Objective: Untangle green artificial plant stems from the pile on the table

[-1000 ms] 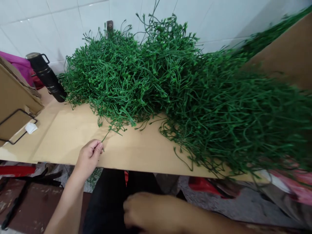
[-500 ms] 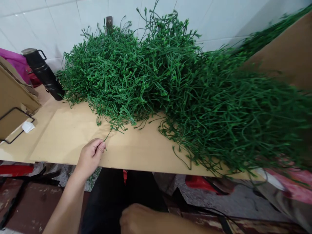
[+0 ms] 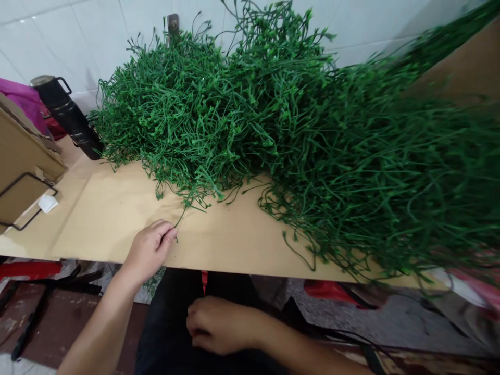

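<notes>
My left hand (image 3: 153, 249) rests at the front part of the cardboard-covered tabletop (image 3: 230, 245). Its thumb and forefinger pinch a thin green plastic stem (image 3: 181, 215), whose far end runs toward the pile. Above my lap is my right hand (image 3: 214, 324), fingers curled inward; whatever may be in them is hidden. A large heap of green artificial plant stems (image 3: 234, 109) with small branched tips spreads along the back and right of the table.
A black thermos (image 3: 70, 120) leans at the left beside a cardboard box (image 3: 27, 140). Near it lie a black wire frame (image 3: 23, 179) and a white scrap (image 3: 47, 203). A brown cardboard panel (image 3: 464, 67) stands at the right. White tiles (image 3: 105, 36) line the back wall.
My right hand has risen from the bottom edge of the view toward the table, over my lap. My left hand still pinches the stem. The view has shifted slightly.
</notes>
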`<state>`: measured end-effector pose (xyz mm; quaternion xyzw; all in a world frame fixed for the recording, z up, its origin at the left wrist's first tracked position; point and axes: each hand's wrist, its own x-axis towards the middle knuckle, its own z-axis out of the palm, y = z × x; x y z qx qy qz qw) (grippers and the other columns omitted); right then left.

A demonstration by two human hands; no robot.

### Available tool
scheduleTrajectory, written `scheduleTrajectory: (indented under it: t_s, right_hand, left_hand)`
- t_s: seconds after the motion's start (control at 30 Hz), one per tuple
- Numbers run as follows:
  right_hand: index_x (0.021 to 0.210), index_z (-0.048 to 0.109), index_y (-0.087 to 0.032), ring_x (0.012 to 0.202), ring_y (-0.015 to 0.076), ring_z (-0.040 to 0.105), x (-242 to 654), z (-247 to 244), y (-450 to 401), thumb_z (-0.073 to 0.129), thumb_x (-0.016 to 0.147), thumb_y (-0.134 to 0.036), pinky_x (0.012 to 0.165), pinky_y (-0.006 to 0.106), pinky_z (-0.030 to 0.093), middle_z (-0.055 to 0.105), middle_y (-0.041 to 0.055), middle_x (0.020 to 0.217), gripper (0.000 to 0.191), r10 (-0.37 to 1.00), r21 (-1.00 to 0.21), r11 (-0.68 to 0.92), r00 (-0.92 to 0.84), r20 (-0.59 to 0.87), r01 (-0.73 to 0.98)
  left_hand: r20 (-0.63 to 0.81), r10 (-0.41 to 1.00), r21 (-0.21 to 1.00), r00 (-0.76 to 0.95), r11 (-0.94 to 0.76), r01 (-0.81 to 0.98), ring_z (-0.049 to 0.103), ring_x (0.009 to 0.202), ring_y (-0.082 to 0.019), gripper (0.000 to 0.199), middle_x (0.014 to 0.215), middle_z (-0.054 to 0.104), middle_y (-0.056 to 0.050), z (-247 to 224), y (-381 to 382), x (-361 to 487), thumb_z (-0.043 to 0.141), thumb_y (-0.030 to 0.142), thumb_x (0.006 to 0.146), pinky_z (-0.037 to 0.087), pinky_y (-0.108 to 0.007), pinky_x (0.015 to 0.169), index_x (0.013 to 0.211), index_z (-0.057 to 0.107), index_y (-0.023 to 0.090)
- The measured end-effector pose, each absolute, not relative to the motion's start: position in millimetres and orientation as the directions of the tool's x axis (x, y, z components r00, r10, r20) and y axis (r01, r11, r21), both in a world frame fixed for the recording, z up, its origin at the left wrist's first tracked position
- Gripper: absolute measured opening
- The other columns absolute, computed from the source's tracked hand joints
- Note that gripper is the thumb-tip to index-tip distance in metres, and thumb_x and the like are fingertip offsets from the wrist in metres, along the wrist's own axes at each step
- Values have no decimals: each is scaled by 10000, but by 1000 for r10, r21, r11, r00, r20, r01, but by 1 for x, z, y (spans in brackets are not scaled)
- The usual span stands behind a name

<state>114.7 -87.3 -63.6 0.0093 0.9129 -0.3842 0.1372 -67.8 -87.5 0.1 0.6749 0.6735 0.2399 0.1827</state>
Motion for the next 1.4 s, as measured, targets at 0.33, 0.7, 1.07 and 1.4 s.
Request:
scheduleTrajectory:
  t_s: [0.33, 0.7, 1.07, 1.4]
  right_hand:
    - [826, 561, -153, 751, 179, 497, 116, 50, 15, 556, 807, -320, 676, 307, 388, 547, 85, 828, 168, 721, -484, 678, -373, 584, 553]
    - [695, 448, -174, 593, 95, 416, 107, 1, -2, 386, 867, -185, 575, 220, 329, 447, -10, 624, 183, 759, -750, 613, -449, 471, 248]
    - [707, 517, -162, 583, 90, 452, 122, -8, -9, 458, 853, -280, 545, 215, 364, 480, -7, 614, 197, 867, -917, 381, -390, 310, 120]
    - [1063, 540, -175, 995, 245, 497, 132, 12, -15, 549, 811, -301, 824, 412, 449, 531, 134, 1039, 282, 661, -528, 650, -65, 747, 547]
  left_hand:
    - [53, 996, 466, 67, -84, 881, 518, 723, -142, 290, 746, 522, -22, 5, -96, -63, 331, 315, 920, 389, -261, 657, 738, 511, 177]
    - [272, 962, 617, -26, -154, 772, 488, 1139, -213, 313, 1164, 549, -110, 29, -63, -76, 455, 330, 865, 369, -402, 999, 1113, 559, 169]
    - [-17, 997, 999, -75, 21, 50, 449, 545, -61, 60, 578, 480, 54, 14, -10, -21, 530, 155, 794, 412, -187, 573, 835, 574, 153]
    - [268, 958, 877, -99, -200, 436, 608, 919, -174, 198, 973, 674, -62, -11, -17, -15, 456, 228, 854, 462, -317, 856, 981, 595, 168]
